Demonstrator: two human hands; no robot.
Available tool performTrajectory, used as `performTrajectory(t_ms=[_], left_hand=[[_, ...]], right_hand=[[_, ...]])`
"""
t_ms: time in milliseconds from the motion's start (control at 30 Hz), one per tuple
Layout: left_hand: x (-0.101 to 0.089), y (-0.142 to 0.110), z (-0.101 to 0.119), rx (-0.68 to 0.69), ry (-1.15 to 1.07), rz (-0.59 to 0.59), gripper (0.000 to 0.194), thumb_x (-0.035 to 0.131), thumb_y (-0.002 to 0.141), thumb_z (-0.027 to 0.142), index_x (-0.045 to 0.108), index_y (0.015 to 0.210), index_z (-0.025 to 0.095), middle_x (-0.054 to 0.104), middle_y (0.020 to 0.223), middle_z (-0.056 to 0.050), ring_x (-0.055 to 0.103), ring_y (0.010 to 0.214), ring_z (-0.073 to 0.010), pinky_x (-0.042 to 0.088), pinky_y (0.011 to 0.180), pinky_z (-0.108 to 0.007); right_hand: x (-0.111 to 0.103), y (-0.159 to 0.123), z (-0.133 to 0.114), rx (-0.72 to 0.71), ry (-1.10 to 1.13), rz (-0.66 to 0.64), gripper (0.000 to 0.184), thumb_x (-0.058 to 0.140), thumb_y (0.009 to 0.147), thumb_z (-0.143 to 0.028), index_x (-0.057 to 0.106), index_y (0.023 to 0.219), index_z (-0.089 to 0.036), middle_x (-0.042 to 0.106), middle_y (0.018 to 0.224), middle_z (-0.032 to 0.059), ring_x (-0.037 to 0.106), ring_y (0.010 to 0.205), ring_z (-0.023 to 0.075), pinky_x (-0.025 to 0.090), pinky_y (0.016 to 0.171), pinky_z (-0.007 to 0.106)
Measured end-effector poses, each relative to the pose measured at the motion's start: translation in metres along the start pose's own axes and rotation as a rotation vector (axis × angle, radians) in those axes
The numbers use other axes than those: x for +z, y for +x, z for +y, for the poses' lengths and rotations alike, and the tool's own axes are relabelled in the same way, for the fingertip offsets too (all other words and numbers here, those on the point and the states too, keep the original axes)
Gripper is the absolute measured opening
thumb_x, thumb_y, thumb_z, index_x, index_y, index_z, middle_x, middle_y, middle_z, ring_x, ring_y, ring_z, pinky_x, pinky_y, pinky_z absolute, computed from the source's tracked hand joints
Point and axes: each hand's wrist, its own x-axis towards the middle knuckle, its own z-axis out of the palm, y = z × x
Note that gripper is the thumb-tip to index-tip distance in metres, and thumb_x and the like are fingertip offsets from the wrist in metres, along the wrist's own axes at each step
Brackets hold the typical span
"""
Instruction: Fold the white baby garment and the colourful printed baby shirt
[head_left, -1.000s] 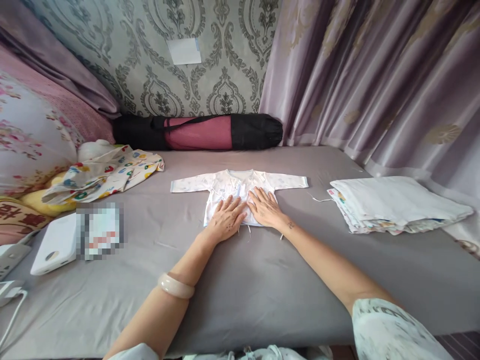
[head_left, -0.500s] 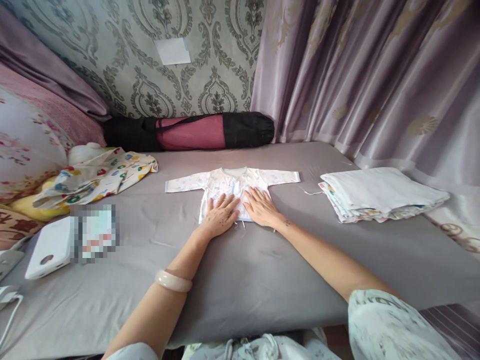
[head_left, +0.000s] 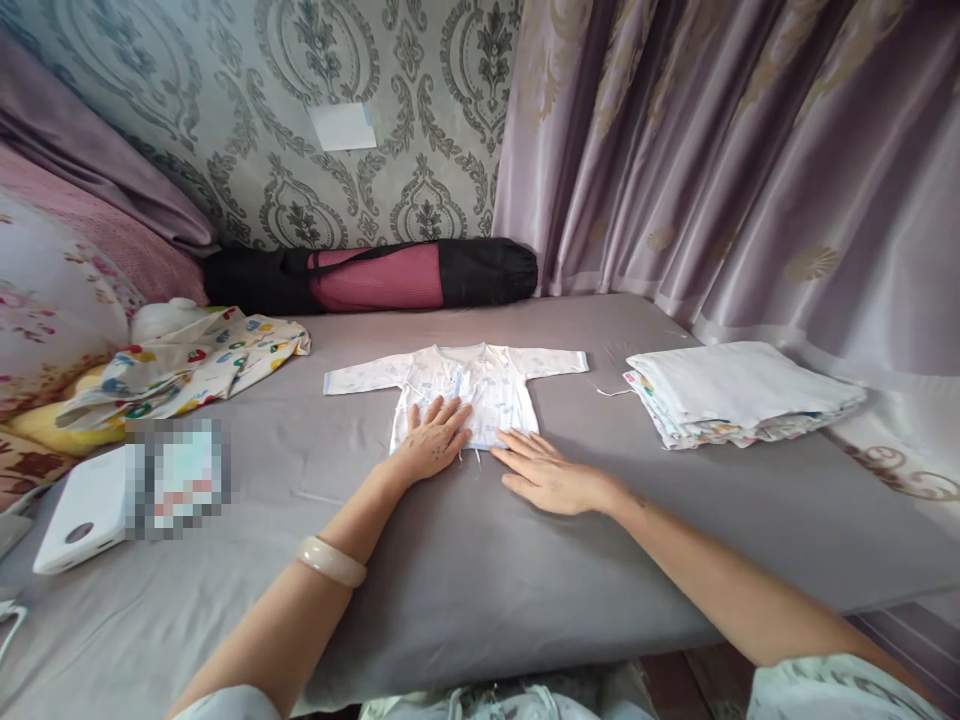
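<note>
A small white baby shirt [head_left: 480,385] with pale blue trim lies spread on the grey sheet [head_left: 480,560], both sleeves stretched out sideways. Flat on its lower left front rests my left hand [head_left: 433,438], fingers extended and holding nothing. My right hand [head_left: 555,475] is at the shirt's lower right hem, its fingertips at the edge and the palm over the sheet. Its fingers are straight and somewhat apart, with nothing in them. Thin ties stick out below the hem between the two hands. The lower corners of the shirt are partly covered by my hands.
To the right lies a stack of folded cloths [head_left: 742,385]. A black and pink rolled bag [head_left: 375,277] runs along the wall. At left are a patterned cloth [head_left: 195,360], a white power bank [head_left: 86,510] and a blurred-out item [head_left: 187,475].
My right hand has moved from the shirt's front down and to the right, to the hem. The left hand stays on the shirt. The whole view has shifted slightly.
</note>
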Motion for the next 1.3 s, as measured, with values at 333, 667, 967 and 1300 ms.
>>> performTrajectory(t_ms=[333, 667, 967, 1300], left_hand=[[-0.030, 0.040, 0.023, 0.071, 0.127, 0.135, 0.036, 0.037, 0.098, 0.040, 0.069, 0.103, 0.023, 0.063, 0.112, -0.011, 0.050, 0.108, -0.0292, 0.034, 0.093, -0.046], [-0.020, 0.073, 0.026, 0.165, 0.046, 0.042, 0.029, 0.045, 0.095, 0.030, 0.058, 0.120, 0.022, 0.058, 0.130, -0.009, 0.051, 0.120, -0.0274, 0.035, 0.097, -0.044], [-0.018, 0.114, 0.025, 0.187, 0.016, 0.054, 0.025, 0.046, 0.093, 0.026, 0.058, 0.114, 0.018, 0.058, 0.130, -0.012, 0.051, 0.123, -0.0273, 0.038, 0.101, -0.046], [-0.010, 0.168, 0.020, 0.105, 0.018, 0.049, 0.045, 0.045, 0.092, 0.050, 0.053, 0.125, 0.021, 0.052, 0.128, -0.013, 0.048, 0.119, -0.0324, 0.040, 0.098, -0.046]], right_hand=[[-0.092, 0.054, 0.114, 0.680, 0.129, 0.651, 0.032, 0.046, 0.090, -0.023, 0.072, 0.107, -0.016, 0.072, 0.106, 0.0093, 0.063, 0.101, 0.0230, 0.046, 0.085, 0.029], [-0.082, 0.096, 0.158, 1.205, 0.019, 0.739, 0.037, 0.049, 0.088, -0.024, 0.066, 0.118, -0.011, 0.057, 0.128, 0.0219, 0.050, 0.122, 0.0335, 0.038, 0.098, 0.046], [-0.083, 0.100, 0.168, 1.285, 0.189, 0.745, 0.038, 0.052, 0.080, -0.018, 0.066, 0.115, -0.013, 0.064, 0.118, 0.0219, 0.055, 0.119, 0.0333, 0.036, 0.099, 0.048], [-0.098, 0.094, 0.187, 1.064, 0.362, 0.831, 0.016, 0.060, 0.074, -0.032, 0.069, 0.069, -0.020, 0.065, 0.065, 0.0036, 0.064, 0.077, 0.0226, 0.046, 0.068, 0.029]])
